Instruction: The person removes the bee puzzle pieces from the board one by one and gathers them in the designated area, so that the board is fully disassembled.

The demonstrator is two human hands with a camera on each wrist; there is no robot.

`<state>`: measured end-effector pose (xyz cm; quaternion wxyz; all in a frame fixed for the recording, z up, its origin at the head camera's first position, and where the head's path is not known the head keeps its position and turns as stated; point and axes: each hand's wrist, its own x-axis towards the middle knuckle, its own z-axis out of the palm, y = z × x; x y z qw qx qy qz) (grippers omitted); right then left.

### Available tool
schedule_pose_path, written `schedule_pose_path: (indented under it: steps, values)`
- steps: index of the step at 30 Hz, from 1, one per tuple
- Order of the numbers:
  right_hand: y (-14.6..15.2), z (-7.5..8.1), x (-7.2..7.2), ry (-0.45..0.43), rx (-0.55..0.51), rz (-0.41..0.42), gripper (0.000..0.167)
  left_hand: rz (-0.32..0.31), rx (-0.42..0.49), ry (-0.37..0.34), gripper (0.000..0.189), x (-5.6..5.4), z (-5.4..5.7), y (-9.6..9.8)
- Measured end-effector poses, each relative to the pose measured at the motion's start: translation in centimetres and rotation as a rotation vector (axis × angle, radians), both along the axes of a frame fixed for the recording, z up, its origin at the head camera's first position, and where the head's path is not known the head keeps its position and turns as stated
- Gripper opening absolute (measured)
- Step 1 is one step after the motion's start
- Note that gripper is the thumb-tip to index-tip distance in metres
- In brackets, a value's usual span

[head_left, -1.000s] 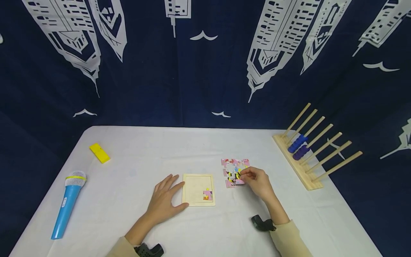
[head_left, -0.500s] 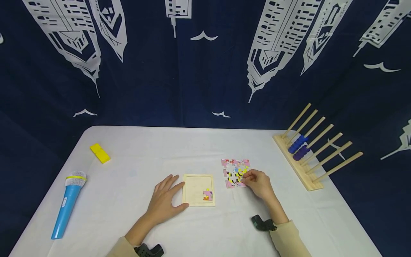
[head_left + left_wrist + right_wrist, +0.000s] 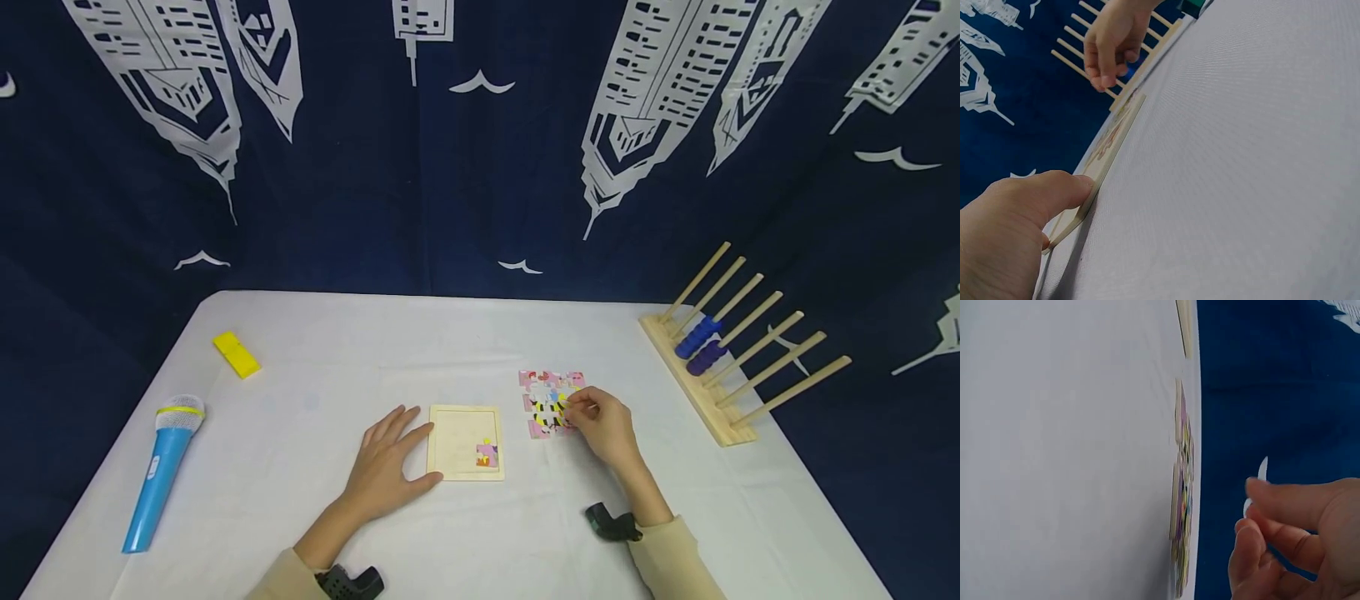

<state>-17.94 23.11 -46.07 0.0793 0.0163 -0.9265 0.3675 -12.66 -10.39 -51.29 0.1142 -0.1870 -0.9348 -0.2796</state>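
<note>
In the head view, my left hand (image 3: 384, 462) rests at the left side of a square wooden puzzle tray (image 3: 453, 437), fingers spread; its thumb (image 3: 1069, 187) touches the tray's edge in the left wrist view. One pink puzzle piece (image 3: 487, 455) lies in the tray's lower right corner. To the right, several pink, yellow and black puzzle pieces (image 3: 551, 408) lie together on the table. My right hand (image 3: 606, 425) hovers over their right side. In the right wrist view, its fingers (image 3: 1285, 500) are loosely bent above the pieces, with nothing seen between them.
A wooden peg rack (image 3: 693, 383) with blue and purple beads stands at the table's right edge. On the left lie a blue toy microphone (image 3: 161, 479) and a yellow block (image 3: 237, 355). Dark blue cloth (image 3: 337, 208) hangs behind the white table (image 3: 337, 342).
My right hand has shifted slightly over the puzzle pieces, and more of their yellow and black parts show than a second ago. The left hand stays against the tray.
</note>
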Motion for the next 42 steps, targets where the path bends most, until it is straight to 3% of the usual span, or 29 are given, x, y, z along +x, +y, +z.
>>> schedule_pose_path:
  steps: [8, 19, 42]
  values:
    - [-4.1, 0.6, 1.3, -0.041, -0.075, 0.151, 0.029, -0.001, 0.004, 0.0, 0.069, 0.0, 0.0, 0.0]
    - [-8.6, 0.4, 3.4, -0.025, -0.044, 0.392, 0.035, -0.01, 0.0, -0.008, 0.068, 0.0, 0.1, 0.0]
    - [-9.2, -0.5, 3.8, -0.074, 0.014, 0.383, 0.038, -0.004, -0.004, -0.003, 0.069, 0.1, 0.2, 0.0]
